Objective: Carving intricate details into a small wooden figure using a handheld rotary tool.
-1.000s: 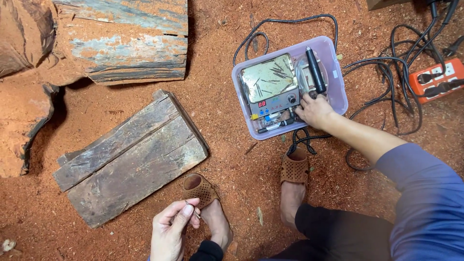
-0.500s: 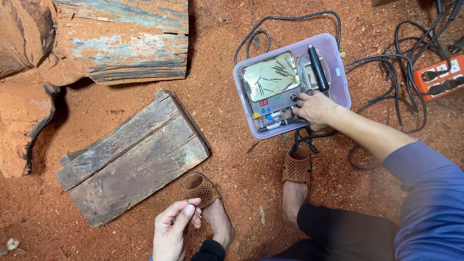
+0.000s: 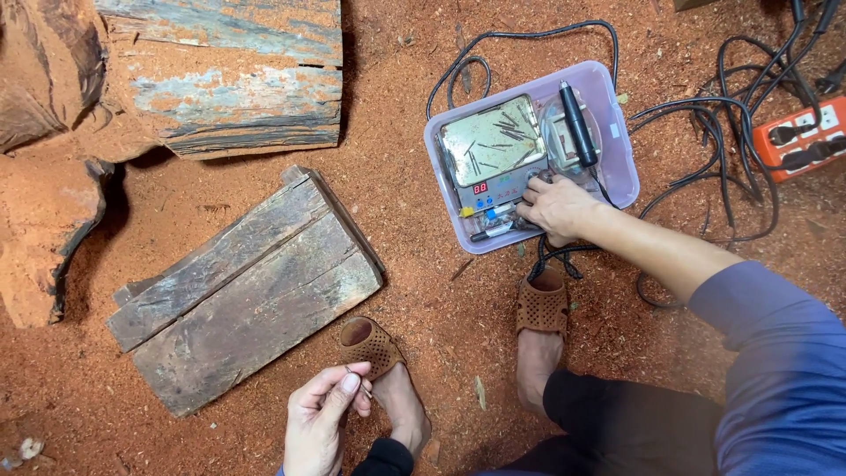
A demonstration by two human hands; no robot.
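The right hand [image 3: 557, 210] rests on the control unit [image 3: 495, 176] inside the lilac plastic tub [image 3: 617, 167], fingers curled at its front-right knob, arm stretched forward; it looks like a setting step, calling for a fine turn. The left hand [image 3: 322, 414], well below the tub, pinches a thin bit [image 3: 359, 370].
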